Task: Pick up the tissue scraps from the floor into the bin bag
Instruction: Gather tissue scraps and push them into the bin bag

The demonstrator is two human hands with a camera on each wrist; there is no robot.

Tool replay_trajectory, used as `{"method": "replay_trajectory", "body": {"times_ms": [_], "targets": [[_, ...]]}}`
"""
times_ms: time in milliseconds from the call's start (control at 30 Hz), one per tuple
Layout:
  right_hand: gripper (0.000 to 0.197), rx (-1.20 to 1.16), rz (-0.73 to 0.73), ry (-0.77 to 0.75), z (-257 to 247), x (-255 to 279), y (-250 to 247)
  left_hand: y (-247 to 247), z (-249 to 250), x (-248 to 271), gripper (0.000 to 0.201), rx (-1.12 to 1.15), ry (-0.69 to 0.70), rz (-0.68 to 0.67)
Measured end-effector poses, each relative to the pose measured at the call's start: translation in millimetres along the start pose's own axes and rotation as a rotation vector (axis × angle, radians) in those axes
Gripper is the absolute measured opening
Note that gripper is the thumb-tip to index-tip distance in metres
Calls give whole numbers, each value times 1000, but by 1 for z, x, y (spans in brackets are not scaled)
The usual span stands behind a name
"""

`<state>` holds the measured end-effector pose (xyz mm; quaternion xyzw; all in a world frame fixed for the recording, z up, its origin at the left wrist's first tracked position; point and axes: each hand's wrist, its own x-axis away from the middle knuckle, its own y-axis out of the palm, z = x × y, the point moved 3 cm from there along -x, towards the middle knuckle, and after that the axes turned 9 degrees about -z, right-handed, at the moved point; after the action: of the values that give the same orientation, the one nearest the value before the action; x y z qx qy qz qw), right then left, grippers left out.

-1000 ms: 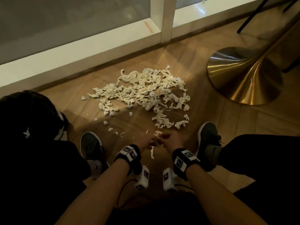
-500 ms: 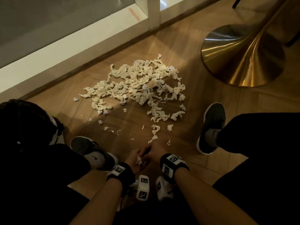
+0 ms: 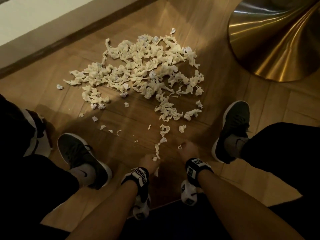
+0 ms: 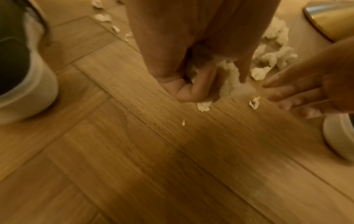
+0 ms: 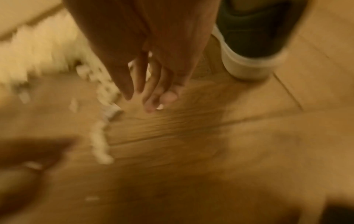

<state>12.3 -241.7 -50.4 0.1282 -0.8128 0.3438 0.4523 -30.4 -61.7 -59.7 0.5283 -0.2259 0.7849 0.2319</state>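
Note:
A large heap of crumpled white tissue scraps (image 3: pixel 142 70) lies on the wooden floor ahead, and a thin trail of loose scraps (image 3: pixel 163 130) runs back toward me. My left hand (image 3: pixel 152 160) hovers low between my feet, fingers curled round a wad of tissue (image 4: pixel 229 84). A strip of it hangs from the fist. My right hand (image 3: pixel 183 148) is just to the right, fingers loosely extended (image 5: pixel 153 91) and holding nothing. It reaches toward a small scrap (image 4: pixel 254 103) on the floor. I cannot make out a bin bag.
My dark shoes stand either side of the hands, the left shoe (image 3: pixel 81 158) and the right shoe (image 3: pixel 232 130). A wide brass table base (image 3: pixel 277 40) sits at the far right. A white sill and dark skirting (image 3: pixel 52 42) run behind the heap.
My hands, which were together pinching scraps, have drawn back toward me and parted. The left keeps its wad; the right has moved off to the right. My view has dropped closer to the floor.

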Motion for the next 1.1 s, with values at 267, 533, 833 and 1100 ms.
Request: {"method": "replay_trajectory", "body": {"times_ms": [267,533,833,1100], "targets": [[20,265,-72,-35,-15,-38,14,-10,-30,-18,21,-14,-88,-80],[29,455,-302,-326,-55,-26,61,-11,-51,-15,32,0,-139,-25],[21,772,-406,-340,-65,-44,47,-25,-37,-15,31,112,-24,5],[6,544,25,-512,-58,-50,11,-20,-38,-16,30,108,-31,19]]}}
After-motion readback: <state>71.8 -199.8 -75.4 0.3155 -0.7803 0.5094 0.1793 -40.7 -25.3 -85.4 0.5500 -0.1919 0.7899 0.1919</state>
